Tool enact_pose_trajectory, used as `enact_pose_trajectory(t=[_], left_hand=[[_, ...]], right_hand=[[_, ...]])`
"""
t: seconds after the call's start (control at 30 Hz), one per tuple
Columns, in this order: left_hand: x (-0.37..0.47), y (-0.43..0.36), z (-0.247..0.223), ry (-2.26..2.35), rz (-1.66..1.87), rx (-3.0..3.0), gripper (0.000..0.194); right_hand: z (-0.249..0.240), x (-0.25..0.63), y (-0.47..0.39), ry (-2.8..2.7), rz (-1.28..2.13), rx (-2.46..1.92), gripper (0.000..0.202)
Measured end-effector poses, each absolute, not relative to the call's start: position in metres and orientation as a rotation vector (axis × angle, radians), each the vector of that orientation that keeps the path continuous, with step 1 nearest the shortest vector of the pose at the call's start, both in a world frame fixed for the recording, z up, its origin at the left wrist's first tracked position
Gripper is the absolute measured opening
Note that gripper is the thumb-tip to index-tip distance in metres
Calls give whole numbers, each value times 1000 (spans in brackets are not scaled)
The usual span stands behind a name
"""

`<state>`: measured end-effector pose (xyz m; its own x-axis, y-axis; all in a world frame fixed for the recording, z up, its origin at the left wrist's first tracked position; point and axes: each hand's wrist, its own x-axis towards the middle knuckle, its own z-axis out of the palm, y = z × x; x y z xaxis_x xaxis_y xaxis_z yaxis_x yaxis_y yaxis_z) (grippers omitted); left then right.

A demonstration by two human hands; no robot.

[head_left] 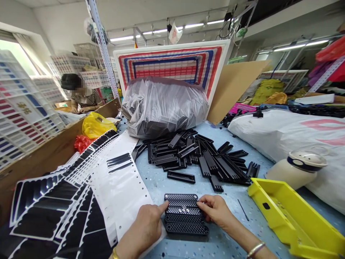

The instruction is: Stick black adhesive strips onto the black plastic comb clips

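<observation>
Black plastic bars with lattice-patterned faces [185, 218], five in number, lie stacked edge to edge on the speckled blue surface [229, 201], to the left of the open yellow plastic tray [275, 219]. Laying out this row looks done; the farthest bar shows a pale dot at either end, and small pale pieces sit about the middle of the row, so fitting these bars seems only partly finished. The left hand [147, 221] has its index finger extended to the second bar's end away from the tray, other fingers curled. At the end nearer the tray, the right hand [214, 208] brings thumb and fingertips together; whether its grip pinches the bar or a small piece, I cannot tell. Much appears left: beyond and left of the tray lies a loose heap of slotted black plastic bars [208, 160], not yet lined up.
</observation>
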<state>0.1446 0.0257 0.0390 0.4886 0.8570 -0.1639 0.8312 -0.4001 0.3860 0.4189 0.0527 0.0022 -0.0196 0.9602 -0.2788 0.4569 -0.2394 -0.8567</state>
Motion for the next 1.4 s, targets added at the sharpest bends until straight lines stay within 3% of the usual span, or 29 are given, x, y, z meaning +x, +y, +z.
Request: enact_pose_trajectory(t=[0.23,0.73,1.0,1.4], left_hand=[[138,29,35,1326,305,2153,56],[140,30,24,1162,495,1635,59],[136,24,19,1313,419,2103,55],[139,25,18,1373,491,2108,55]], right_hand=[[2,419,52,-1486,1219,-1720,23],[0,419,52,-1476,1234,-1706,23],[0,420,52,-1488,1222,-1714,24],[-1,419,51,-1469,1225,-1685,26]])
